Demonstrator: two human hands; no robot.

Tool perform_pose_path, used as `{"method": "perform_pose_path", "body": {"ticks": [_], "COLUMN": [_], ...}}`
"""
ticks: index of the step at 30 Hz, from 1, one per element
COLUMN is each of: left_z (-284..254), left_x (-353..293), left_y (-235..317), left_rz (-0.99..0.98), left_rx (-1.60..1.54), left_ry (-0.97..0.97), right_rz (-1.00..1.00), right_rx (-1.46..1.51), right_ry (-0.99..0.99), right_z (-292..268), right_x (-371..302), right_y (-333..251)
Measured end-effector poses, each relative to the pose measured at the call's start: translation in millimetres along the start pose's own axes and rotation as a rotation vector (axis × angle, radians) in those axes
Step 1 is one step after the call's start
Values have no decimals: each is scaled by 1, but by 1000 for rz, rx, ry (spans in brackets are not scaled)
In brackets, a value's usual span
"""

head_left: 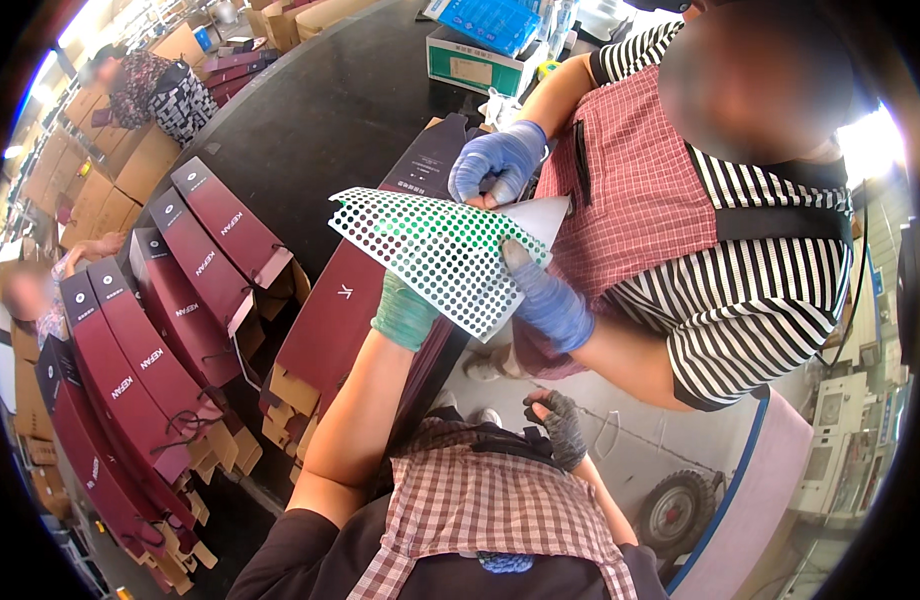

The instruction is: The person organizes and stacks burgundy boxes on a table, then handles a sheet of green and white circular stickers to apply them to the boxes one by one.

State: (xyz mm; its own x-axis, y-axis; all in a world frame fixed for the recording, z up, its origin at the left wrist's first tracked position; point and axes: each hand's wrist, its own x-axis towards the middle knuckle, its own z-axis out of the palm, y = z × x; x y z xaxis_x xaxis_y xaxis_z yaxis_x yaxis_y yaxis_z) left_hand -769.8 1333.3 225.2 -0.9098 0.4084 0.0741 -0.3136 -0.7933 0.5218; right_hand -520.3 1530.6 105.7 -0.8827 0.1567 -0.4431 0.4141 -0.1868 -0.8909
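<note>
A white sheet (435, 262) covered in rows of round dark and green dots is held over the table by a co-worker's two blue-gloved hands. One of these hands (497, 165) pinches near its top edge, and the other (550, 300) grips its right side with the thumb on top. My left hand (405, 312), in a green glove, reaches under the sheet, which hides its fingers. Down by my right side is my right hand (560, 428), in a grey glove with bare fingertips. Its fingers are loosely bent and apart, with nothing in them.
Long maroon boxes (330, 320) lie beneath my left arm, and several more (145, 370) stand in a row at left. On the black table (310, 95) is a green carton (475, 62) with a blue pack. A wheel (677, 512) is at lower right.
</note>
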Motion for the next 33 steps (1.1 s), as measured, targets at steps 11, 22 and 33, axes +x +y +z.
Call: {"method": "perform_pose_path", "body": {"ticks": [11,22,33], "left_z": [-18,-39,-63], "left_x": [-2,-29,-103], "left_y": [-9,-38,-32], "left_rz": [33,61,147], "left_rx": [-22,-206,-26], "left_ry": [-219,-220,-153], "right_rz": [11,-66,-574], "right_rx": [-43,-60,-401], "right_ry": [34,15,-538], "right_z": [0,3,28], "right_x": [-6,-4,-66], "right_y": [-11,-24,-188]}}
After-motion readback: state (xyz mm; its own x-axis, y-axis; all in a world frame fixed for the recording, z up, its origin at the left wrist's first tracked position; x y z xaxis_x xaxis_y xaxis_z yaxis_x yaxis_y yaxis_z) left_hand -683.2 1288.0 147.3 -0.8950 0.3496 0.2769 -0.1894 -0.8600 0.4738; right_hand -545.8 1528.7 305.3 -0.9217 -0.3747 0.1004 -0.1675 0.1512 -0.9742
